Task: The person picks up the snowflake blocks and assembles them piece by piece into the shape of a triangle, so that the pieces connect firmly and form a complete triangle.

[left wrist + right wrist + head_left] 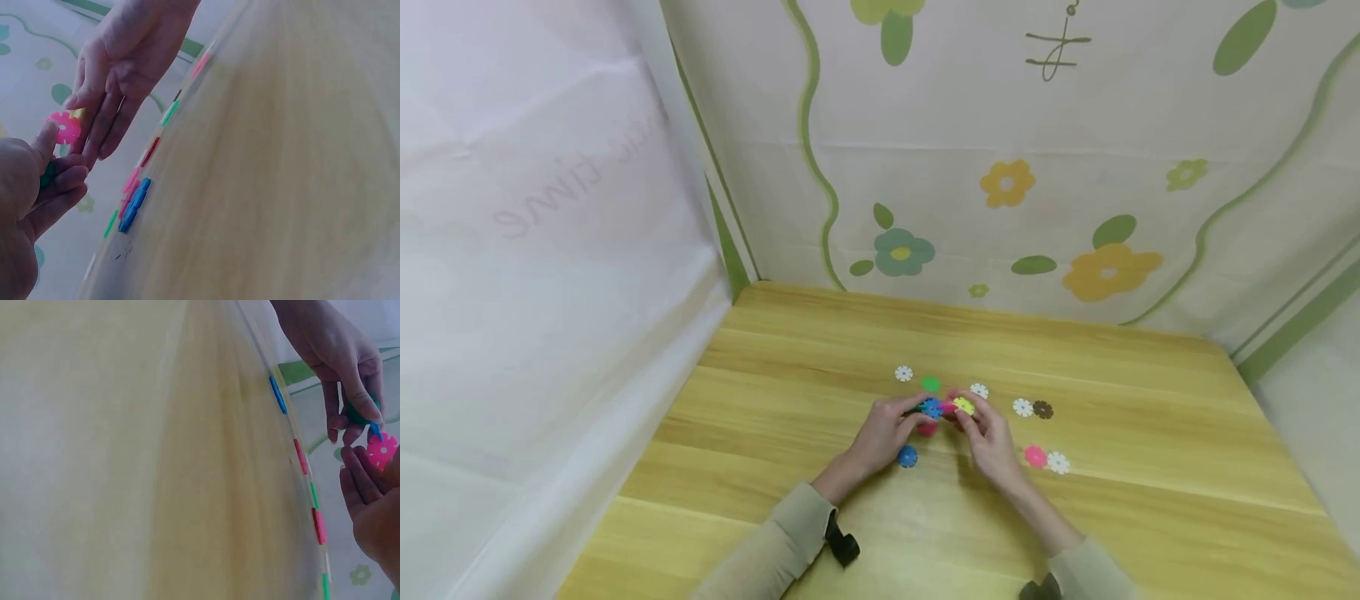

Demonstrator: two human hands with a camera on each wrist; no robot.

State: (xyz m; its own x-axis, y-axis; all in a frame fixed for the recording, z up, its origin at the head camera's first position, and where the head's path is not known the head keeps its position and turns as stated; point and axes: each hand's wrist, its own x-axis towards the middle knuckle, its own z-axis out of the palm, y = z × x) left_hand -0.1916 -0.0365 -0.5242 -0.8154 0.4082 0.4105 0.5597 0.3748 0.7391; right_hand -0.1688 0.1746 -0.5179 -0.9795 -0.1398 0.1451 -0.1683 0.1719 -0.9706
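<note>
I see the left hand (880, 432) pinching the green disc (364, 412), right hand (992, 440) pinching the yellow disc (964, 406) — blue disc (932, 407) and pink disc (382, 451) sit between both grips, above the table (760, 475). White disc (979, 389) lies just beyond.

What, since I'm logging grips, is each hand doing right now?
Left hand: closed, holding a dark green disc.
Right hand: closed, pinching a yellow disc.

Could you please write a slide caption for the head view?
Left hand and right hand hold colourful discs above a table bearing other discs.
</note>
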